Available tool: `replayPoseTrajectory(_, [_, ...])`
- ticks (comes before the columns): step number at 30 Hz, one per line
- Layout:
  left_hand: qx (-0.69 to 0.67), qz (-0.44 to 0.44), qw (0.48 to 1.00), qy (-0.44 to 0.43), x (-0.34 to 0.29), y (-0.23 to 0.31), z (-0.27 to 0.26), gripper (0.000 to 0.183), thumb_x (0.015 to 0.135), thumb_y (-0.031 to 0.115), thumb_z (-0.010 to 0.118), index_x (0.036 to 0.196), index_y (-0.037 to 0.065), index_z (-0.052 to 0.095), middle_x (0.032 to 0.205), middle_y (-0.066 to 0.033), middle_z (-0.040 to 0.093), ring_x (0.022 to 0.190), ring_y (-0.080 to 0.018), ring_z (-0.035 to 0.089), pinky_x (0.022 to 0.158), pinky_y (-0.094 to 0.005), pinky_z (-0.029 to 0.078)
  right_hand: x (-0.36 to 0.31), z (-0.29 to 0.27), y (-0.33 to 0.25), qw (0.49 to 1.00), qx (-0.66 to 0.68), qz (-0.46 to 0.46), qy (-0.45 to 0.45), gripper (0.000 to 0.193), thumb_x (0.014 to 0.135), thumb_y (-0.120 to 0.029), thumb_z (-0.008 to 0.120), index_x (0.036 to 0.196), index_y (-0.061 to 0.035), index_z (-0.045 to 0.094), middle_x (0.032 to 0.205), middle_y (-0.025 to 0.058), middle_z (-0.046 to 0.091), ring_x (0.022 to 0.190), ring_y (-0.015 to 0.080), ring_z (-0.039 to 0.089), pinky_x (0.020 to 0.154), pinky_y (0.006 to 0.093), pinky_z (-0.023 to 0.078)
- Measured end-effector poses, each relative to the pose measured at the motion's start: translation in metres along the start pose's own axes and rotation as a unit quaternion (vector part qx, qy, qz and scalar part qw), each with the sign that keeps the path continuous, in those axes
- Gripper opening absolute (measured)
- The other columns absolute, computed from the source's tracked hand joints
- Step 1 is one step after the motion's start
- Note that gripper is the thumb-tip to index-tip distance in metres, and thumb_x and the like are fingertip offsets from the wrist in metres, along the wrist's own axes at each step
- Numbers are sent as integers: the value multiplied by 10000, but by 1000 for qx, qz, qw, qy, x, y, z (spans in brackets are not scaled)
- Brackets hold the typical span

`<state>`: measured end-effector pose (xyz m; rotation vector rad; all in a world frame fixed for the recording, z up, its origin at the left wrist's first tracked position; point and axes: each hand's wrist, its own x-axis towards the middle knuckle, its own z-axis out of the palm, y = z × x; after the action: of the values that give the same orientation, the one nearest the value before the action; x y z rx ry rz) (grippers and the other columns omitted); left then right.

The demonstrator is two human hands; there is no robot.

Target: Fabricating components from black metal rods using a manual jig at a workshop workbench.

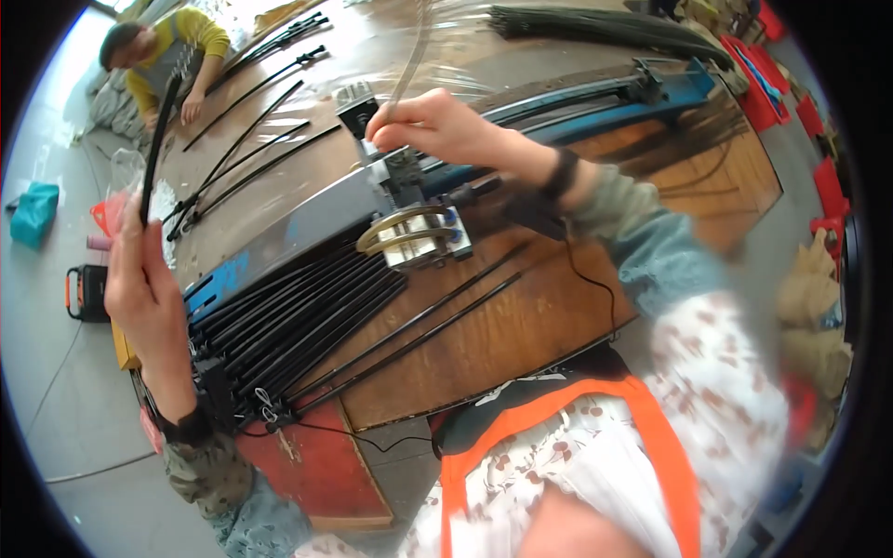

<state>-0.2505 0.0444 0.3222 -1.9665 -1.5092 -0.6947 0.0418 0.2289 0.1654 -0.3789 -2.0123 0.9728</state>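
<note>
Left hand [144, 293]: fingers pinch one black rod [160, 144], which rises tilted above that grip. Right of and below this grip, a row of black rods [298, 321] lies on the table [456, 344]. Metal fixture [419, 240]: just below the right hand [437, 126], whose fingertips are bunched; cannot tell whether they pinch the clear hose [416, 46] above.

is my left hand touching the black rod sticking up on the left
Touching: the head view shows the black rod gripped at its lower part by the left hand.
</note>
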Motion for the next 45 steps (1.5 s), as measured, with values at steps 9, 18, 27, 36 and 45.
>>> replayPoseTrajectory(9, [-22, -143, 983, -112, -94, -33, -32, 388, 956, -2, 591, 1335, 79, 607, 844, -139, 597, 648, -189, 472, 633, -295, 446, 48, 33, 2, 971, -199, -93, -96, 162, 906, -306, 692, 891, -159, 759, 793, -28, 691, 831, 132, 626, 919, 328, 368])
replayPoseTrajectory(18, [-20, -150, 981, -122, -92, -36, 4, 354, 971, 68, 589, 1319, 122, 618, 925, -180, 654, 666, -283, 573, 637, -337, 478, 32, 5, 4, 881, -441, -131, -108, 71, 843, -137, 691, 801, -133, 634, 775, 30, 640, 836, 224, 613, 920, 398, 357])
replayPoseTrajectory(27, [-49, 22, 983, -176, -53, 14, 112, 135, 939, 238, 610, 1061, 201, 655, 824, -67, 655, 735, -273, 679, 565, -406, 532, -132, -237, 12, 742, -669, -44, 8, 59, 911, -155, 637, 956, -128, 663, 897, 2, 669, 1040, 198, 596, 1080, 402, 300])
replayPoseTrajectory(36, [-126, -43, 974, -185, -44, 42, 161, 272, 996, 306, 535, 862, 80, 604, 781, -137, 654, 741, -347, 652, 642, -433, 524, -148, -235, 26, 746, -666, 12, 8, 82, 969, -158, 597, 983, -93, 644, 919, 58, 635, 1019, 236, 589, 1076, 415, 342])
replayPoseTrajectory(45, [-250, -114, 947, -167, -42, 54, 181, 213, 898, 262, 649, 892, 69, 739, 848, -150, 676, 833, -365, 656, 743, -442, 520, -145, -226, 32, 776, -628, 3, 51, 110, 973, -178, 602, 961, -73, 632, 903, 89, 608, 980, 273, 576, 994, 412, 395])
